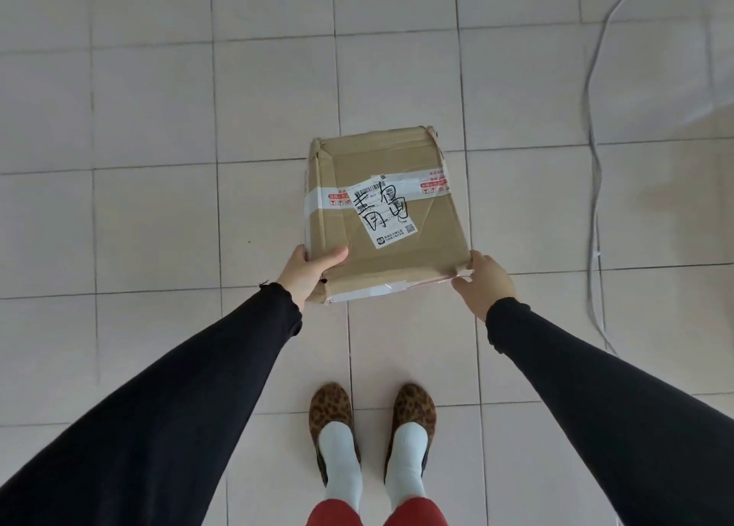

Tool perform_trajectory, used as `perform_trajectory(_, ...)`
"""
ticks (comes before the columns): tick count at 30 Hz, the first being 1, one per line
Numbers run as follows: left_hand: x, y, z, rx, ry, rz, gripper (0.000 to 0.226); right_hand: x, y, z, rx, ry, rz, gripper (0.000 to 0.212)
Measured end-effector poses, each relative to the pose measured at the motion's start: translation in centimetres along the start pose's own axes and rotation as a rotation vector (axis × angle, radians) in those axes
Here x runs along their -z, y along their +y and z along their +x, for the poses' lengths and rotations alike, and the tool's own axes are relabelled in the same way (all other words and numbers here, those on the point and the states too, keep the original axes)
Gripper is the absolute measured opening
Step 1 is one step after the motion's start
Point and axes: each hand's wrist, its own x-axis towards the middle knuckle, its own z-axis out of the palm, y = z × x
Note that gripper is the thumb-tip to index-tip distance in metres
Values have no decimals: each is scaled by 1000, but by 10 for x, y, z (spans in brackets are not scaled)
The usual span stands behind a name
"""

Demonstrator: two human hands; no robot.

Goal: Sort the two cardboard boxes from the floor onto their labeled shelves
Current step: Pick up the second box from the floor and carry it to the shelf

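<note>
The left hand (308, 273) grips the near left corner of the brown corrugated cardboard box (381, 211), thumb laid flat on the top face and fingers hidden beneath or behind the corner. The right hand (486, 281) is cupped against the near right corner; its fingertips touch the lower near edge, but whether they have closed under it cannot be told. Both arms are in black sleeves.

The box lies over the pale tiled floor (159, 207), ahead of the leopard-print slippers (371, 426); whether it rests on the tiles or is already raised cannot be told. It is sealed with white printed tape (317, 202) and carries a white shipping label (389, 215) with black handwritten characters.

Handling assessment: the panels are creased and the corners crushed, so the board is probably soft. Support it from underneath at opposite corners or sides, not by the tape. Weight is unknown. The label should stay readable for shelf matching. A grey cable (593, 168) runs along the floor at the right, well apart.
</note>
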Motion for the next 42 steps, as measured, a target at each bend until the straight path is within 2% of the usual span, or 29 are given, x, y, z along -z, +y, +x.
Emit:
perform_trajectory(6,54,137,-150,-136,-2,-62,54,157,-105,-100,208,71,-136,44)
perform_trajectory(12,119,287,-328,-313,29,-63,48,332,-228,-225,364,223,-314,58)
perform_trajectory(15,147,357,-414,-441,28,-68,61,415,-286,-286,424,327,-360,56)
perform_trajectory(19,189,440,-515,-584,25,-64,91,511,-353,-355,508,493,-377,47)
perform_trajectory(20,199,459,-535,-616,22,-79,92,533,-368,-371,527,540,-376,47)
perform_trajectory(21,206,476,-556,-650,10,-94,86,553,-381,-384,545,583,-377,49)
perform_trajectory(23,214,506,-599,-723,2,-106,56,589,-404,-405,569,645,-376,52)
perform_trajectory(25,223,534,-623,-784,2,-145,37,620,-421,-415,582,689,-372,55)
perform_trajectory(26,226,546,-634,-790,-3,-154,42,633,-427,-417,582,705,-371,56)
perform_trajectory(29,237,588,-630,-796,-17,-140,78,668,-442,-411,577,735,-384,59)
perform_trajectory(31,239,616,-623,-818,-28,-142,85,688,-449,-406,580,741,-362,58)
perform_trajectory(35,219,656,-628,-887,-24,-110,70,724,-462,-381,588,756,-346,59)
perform_trajectory(40,202,705,-607,-880,-35,-113,47,763,-478,-344,577,754,-364,60)
perform_trajectory(42,199,726,-596,-875,-33,-98,45,775,-489,-329,560,757,-375,60)
